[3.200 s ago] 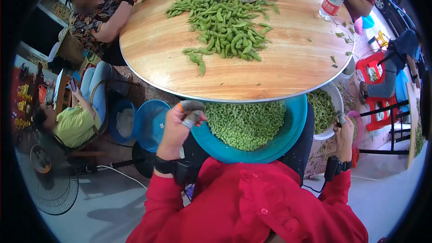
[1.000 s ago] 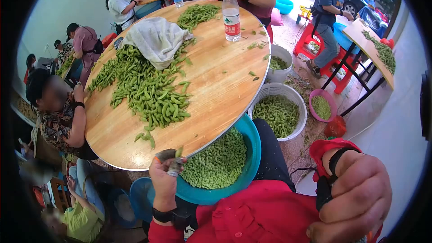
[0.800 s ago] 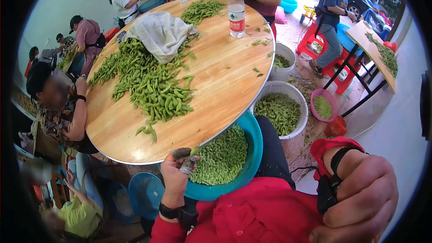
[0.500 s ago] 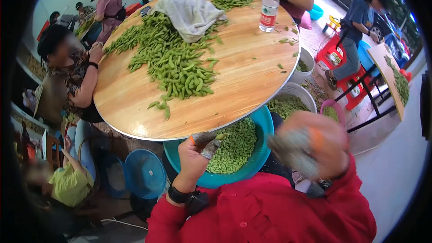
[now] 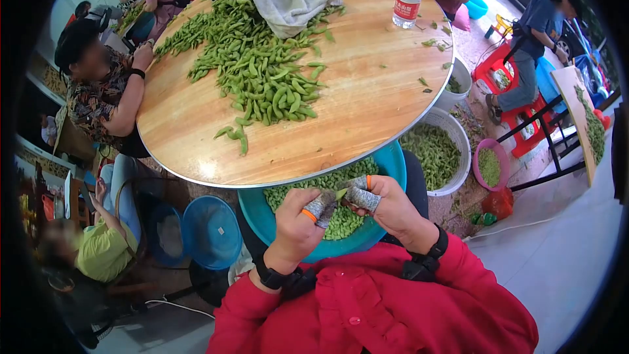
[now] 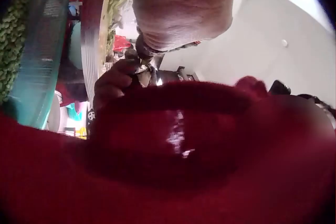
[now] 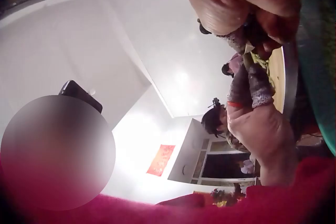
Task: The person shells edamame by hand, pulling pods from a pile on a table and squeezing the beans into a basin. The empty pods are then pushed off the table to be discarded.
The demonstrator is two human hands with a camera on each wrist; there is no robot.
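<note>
Here, pod (image 5: 341, 193) (green) in left hand (image 5: 299, 224).

Left hand (image 6: 184, 8) at top, red cloth (image 6: 131, 182) below, teal basin (image 6: 44, 61) of green beans (image 6: 10, 40) leftward

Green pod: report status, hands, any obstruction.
Left hand and right hand pinching green pod. Teal basin of shelled beans below. Nothing visibly blocking.
</note>
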